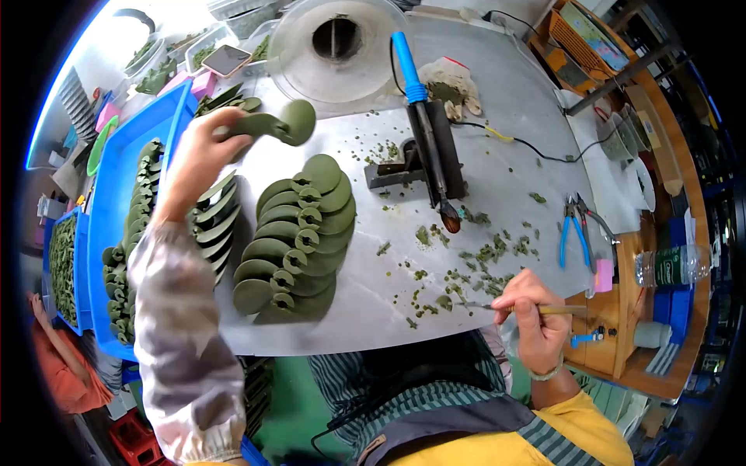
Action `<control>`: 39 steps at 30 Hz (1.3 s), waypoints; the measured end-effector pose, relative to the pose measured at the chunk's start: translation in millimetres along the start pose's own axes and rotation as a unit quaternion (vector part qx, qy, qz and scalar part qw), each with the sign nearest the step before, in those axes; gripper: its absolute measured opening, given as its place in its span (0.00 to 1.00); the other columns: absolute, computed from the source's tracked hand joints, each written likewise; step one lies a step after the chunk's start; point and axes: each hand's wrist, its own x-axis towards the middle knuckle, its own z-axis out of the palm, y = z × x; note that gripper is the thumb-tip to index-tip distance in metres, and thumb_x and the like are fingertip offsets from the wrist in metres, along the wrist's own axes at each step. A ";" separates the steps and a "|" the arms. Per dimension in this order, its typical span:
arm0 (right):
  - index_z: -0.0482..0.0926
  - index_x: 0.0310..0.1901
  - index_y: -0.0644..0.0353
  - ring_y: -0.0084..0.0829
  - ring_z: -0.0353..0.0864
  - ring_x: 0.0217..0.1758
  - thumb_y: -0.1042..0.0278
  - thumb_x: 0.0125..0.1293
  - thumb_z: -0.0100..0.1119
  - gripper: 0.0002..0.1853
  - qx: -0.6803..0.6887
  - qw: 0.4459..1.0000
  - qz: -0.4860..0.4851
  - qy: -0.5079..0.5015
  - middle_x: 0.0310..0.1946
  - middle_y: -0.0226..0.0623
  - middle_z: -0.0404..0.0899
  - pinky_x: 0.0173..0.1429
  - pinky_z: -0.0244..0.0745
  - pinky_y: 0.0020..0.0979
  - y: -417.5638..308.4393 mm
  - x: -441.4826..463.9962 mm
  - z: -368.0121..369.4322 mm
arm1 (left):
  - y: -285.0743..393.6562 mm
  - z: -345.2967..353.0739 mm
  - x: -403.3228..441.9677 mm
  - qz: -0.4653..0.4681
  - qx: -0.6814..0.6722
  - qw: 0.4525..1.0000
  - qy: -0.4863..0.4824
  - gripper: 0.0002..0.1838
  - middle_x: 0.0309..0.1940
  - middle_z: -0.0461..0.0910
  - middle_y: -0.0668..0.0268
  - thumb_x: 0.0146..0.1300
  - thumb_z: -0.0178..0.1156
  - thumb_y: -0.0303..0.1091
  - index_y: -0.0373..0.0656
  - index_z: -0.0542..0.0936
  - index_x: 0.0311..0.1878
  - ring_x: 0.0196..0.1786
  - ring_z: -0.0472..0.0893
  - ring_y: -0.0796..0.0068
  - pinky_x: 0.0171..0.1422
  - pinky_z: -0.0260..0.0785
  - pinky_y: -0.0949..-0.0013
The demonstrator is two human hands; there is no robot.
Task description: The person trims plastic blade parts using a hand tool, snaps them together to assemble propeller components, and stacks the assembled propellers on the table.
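Observation:
My left hand (211, 144) is closed on a green curved piece with a round disc (298, 123) at its end, held above the metal table. Below it stands a stack of overlapping green discs (299, 233), with small notched rings along its middle. My right hand (532, 311) pinches a thin tool with a wooden handle (563, 310); its metal tip points left over small green scraps (486, 268). A soldering iron (414, 70) with a blue handle rests tip down on a black stand (396, 168) at the table's middle.
A blue tray (109, 210) of green pieces lies at the left. Blue-handled pliers (575, 237) lie on the right, near a plastic bottle (672, 266). A funnel-like hood (291, 54) stands at the back, beside a stained glove (458, 81). A person in orange (66, 361) is at lower left.

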 end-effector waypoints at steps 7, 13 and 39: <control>0.82 0.40 0.67 0.23 0.78 0.33 0.71 0.80 0.51 0.13 -0.083 0.994 0.004 0.075 0.35 0.36 0.79 0.38 0.72 0.23 3.2 17.3 -17.2 | 88.5 20.8 -145.1 -0.076 -0.215 0.968 0.107 0.18 0.50 0.83 0.63 0.66 0.62 0.20 0.32 0.78 0.60 0.51 0.82 0.76 0.59 0.75 0.72; 0.82 0.37 0.65 0.26 0.74 0.29 0.73 0.77 0.54 0.10 -0.185 0.979 -0.070 0.056 0.25 0.34 0.77 0.36 0.67 0.29 22.5 53.6 -14.4 | 88.0 118.0 -203.9 -0.160 -0.424 0.891 -0.012 0.20 0.54 0.82 0.63 0.68 0.64 0.18 0.32 0.76 0.62 0.55 0.81 0.76 0.61 0.74 0.73; 0.82 0.34 0.66 0.24 0.76 0.27 0.67 0.78 0.57 0.14 -0.177 0.983 -0.028 0.030 0.26 0.34 0.80 0.33 0.69 0.27 43.6 82.7 1.7 | 66.9 199.9 -173.3 -0.179 -0.513 0.839 -0.006 0.18 0.55 0.80 0.65 0.70 0.64 0.21 0.34 0.75 0.61 0.57 0.79 0.78 0.63 0.71 0.74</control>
